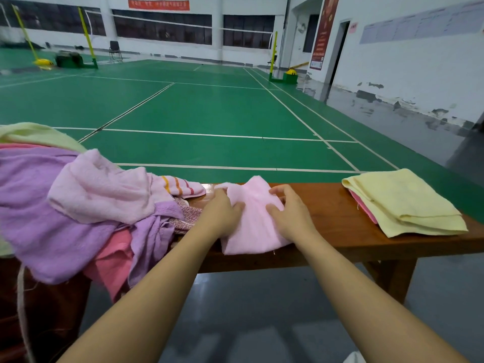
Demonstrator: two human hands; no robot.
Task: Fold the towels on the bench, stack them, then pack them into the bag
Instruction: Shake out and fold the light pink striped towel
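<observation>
Pink towel under both hands, bench.

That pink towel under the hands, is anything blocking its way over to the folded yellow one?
Nothing visible: between the small pink towel and the folded pale yellow towel lies only bare brown wooden bench. The heap of unfolded towels sits on the opposite side.

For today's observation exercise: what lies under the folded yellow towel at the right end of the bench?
A pink towel peeks out beneath the folded yellow towel, on the bench. Only its edge shows; anything else below is covered.
</observation>
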